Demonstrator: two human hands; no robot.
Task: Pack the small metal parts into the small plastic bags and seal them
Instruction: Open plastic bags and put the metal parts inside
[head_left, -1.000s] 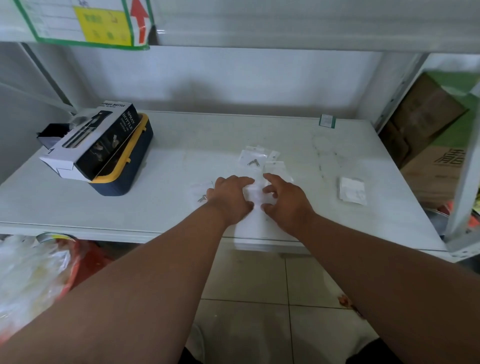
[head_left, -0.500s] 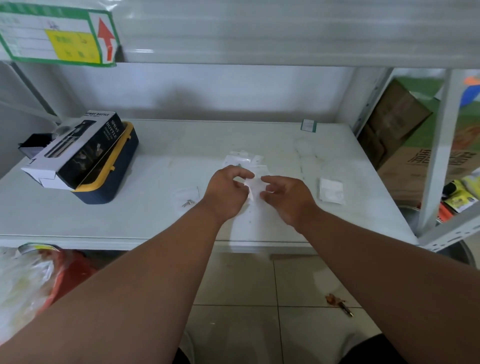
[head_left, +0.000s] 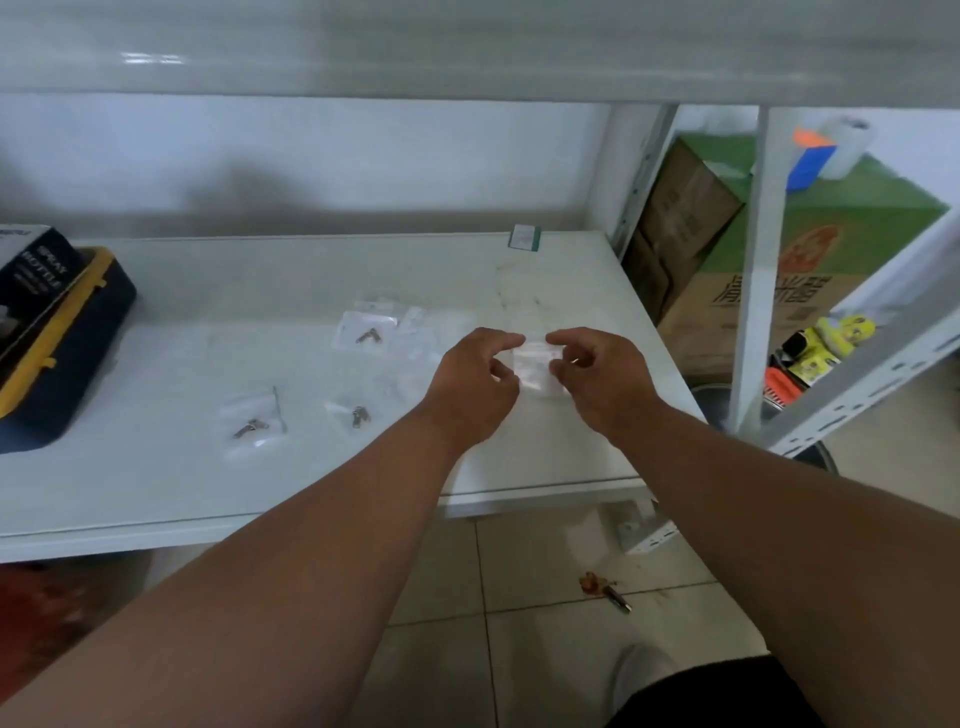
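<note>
We hold one small plastic bag (head_left: 537, 364) between our two hands, above the white surface (head_left: 156, 467). The left hand (head_left: 475, 384) pinches its left edge with thumb and fingers, and the right hand (head_left: 605, 376) pinches its right edge the same way. What is inside the bag we cannot tell, the picture is blurred there. To the left of the left hand three more bags lie on the surface, each with a small metal part: one farther away (head_left: 363, 332), one near the left wrist (head_left: 353, 413), and one well to the left (head_left: 254, 423). Far left stands a dark box with yellow rim (head_left: 67, 343).
</note>
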